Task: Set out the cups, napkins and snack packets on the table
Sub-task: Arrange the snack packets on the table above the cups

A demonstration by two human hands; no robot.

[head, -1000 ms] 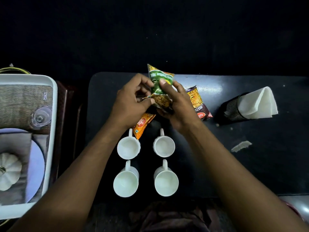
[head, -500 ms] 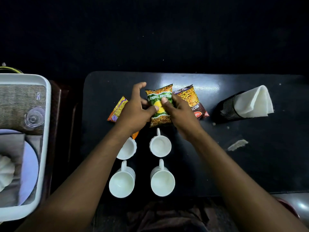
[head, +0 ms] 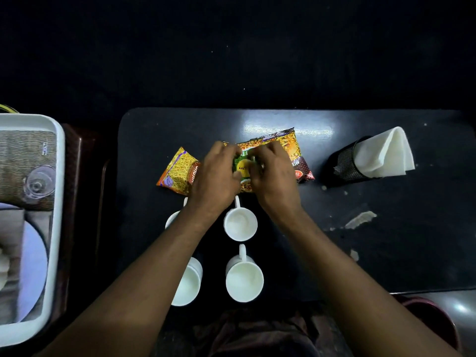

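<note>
Three snack packets lie in a row across the middle of the black table (head: 386,253). The green packet (head: 243,169) is in the middle, flat on the table, with my left hand (head: 216,176) and my right hand (head: 274,173) both pressing on it and covering most of it. An orange and purple packet (head: 177,171) lies to its left, a yellow and brown packet (head: 293,148) to its right. Several white cups stand below the packets, among them one (head: 240,224) between my wrists and one (head: 244,281) nearer me. White napkins (head: 383,153) stick out of a black mesh holder (head: 346,163) at the right.
A white tray (head: 58,202) at the left carries a woven mat, a glass (head: 38,184) and a plate. Small paper scraps (head: 360,219) lie on the table's right half. A dark red round object (head: 432,320) sits at the lower right corner.
The green packet went from held up in both hands down to flat on the table between the other two packets. The orange and purple packet now lies uncovered at the left.
</note>
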